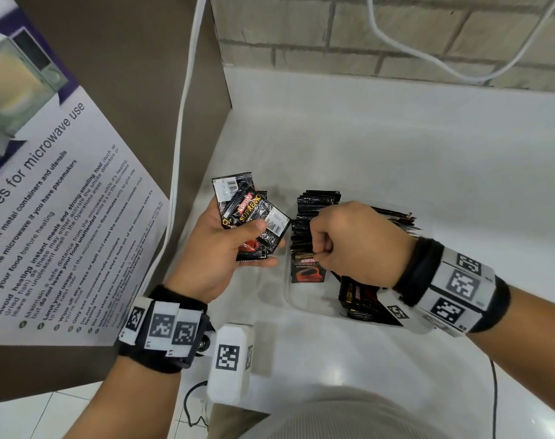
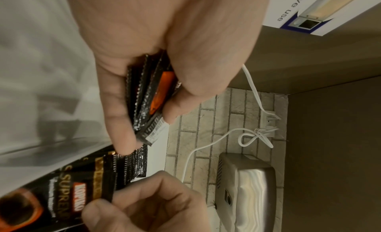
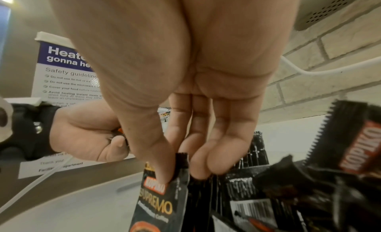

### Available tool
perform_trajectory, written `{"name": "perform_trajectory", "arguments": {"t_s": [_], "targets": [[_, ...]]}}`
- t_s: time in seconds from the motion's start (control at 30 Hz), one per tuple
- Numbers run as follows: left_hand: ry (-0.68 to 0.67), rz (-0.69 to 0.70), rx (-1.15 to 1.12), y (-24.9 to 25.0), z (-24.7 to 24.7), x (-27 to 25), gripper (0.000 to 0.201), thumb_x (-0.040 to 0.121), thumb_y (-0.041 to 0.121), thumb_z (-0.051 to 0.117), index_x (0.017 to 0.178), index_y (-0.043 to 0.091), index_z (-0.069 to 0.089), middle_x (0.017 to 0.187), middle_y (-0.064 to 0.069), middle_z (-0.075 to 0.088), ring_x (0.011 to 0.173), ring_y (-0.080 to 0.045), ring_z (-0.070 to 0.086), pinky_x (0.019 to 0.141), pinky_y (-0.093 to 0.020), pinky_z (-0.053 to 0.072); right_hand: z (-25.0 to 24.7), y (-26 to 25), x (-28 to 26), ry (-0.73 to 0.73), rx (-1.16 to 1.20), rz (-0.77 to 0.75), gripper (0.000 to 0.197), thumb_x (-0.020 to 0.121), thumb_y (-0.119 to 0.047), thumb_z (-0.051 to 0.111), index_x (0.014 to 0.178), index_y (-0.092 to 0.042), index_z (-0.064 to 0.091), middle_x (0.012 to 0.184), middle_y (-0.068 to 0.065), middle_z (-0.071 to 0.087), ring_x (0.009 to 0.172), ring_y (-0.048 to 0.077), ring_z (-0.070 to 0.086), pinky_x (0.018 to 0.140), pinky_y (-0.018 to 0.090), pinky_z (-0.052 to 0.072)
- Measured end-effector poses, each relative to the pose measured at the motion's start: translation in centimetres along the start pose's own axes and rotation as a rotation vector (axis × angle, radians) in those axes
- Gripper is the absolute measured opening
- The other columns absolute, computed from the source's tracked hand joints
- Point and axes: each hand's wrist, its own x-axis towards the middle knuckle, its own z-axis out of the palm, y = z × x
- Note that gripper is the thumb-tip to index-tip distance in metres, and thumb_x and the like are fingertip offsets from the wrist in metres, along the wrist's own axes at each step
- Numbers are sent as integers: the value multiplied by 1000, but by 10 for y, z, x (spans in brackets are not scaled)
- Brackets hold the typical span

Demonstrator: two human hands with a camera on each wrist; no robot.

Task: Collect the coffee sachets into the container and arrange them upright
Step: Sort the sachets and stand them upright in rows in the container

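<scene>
Black foil coffee sachets (image 1: pixel 314 217) stand upright, orange-lettered.

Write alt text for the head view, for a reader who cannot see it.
The right hand pinches a sachet standing at the front of an upright row in a clear container, while the left hand holds a small stack of sachets beside it on a white counter.

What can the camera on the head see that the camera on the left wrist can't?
Only the head view shows the clear container with its row of upright sachets. Only the left wrist view shows a shiny metal box on the brick wall. Both show the left hand gripping a bunch of sachets and the right hand pinching one sachet.
</scene>
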Motion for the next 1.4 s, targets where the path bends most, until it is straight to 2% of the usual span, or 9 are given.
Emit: {"name": "perform_trajectory", "arguments": {"t_s": [0.23,0.3,0.43,0.77,0.9,0.97,1.03,1.17,1.4], "targets": [[-12,11,-2,0,2,0,37,94,-3,64,121,21,56,110,-17,75,85,-42,76,59,-45,63,-5,-1,3,102,4,13,12,73,-11,70,74,-22,66,78,-11,61,72,12,54,69,32,50],[-4,8,5,-1,1,-1,36,95,-4,63,118,23,57,109,-16,75,85,-43,76,59,-46,63,-2,-4,4,68,7,-2,13,73,-10,68,73,-22,64,78,-10,60,72,13,54,70,34,51],[-2,5,15,-1,1,0,36,95,-4,63,123,18,56,114,-22,72,87,-45,74,59,-46,62,5,-6,6,-21,-22,-24,22,76,-11,67,71,-29,55,78,-8,60,75,13,50,75,37,52],[-15,-3,14,-3,2,-1,40,96,-4,62,131,12,54,112,-20,74,86,-43,76,59,-45,63,2,-5,5,-3,-93,27,15,82,-15,61,79,-25,50,79,-5,59,76,19,53,67,34,48],[-19,-6,16,-3,2,-1,44,96,-4,63,136,10,51,119,-23,71,90,-44,75,59,-45,62,-2,-6,1,-23,-107,-2,8,85,-26,63,80,-25,57,72,-11,59,69,8,53,66,30,48],[-12,-6,15,-2,1,-1,44,96,-4,63,135,10,52,120,-24,70,93,-47,74,59,-45,62,-4,-10,-4,-113,-36,-52,6,87,-24,63,83,-24,68,65,-13,59,61,0,52,66,21,48],[-4,-7,6,-1,1,-1,43,96,-4,63,134,12,52,121,-24,70,97,-49,73,60,-44,62,-1,-17,-10,-279,-26,-107,16,89,-20,57,87,-21,73,72,-8,67,66,6,59,70,20,49],[-20,3,9,0,1,-1,40,96,-4,62,132,12,52,115,-23,73,89,-45,75,59,-43,63,17,-26,-20,-501,-201,-155,15,88,-19,48,87,-14,62,83,3,64,80,25,60,76,40,54],[-12,1,12,-2,2,-2,37,95,-4,63,128,13,55,113,-21,74,86,-42,76,57,-43,62,21,-22,-15,-422,-282,-108,43,88,-46,47,121,-19,56,117,1,60,108,26,55,94,43,50]]}}
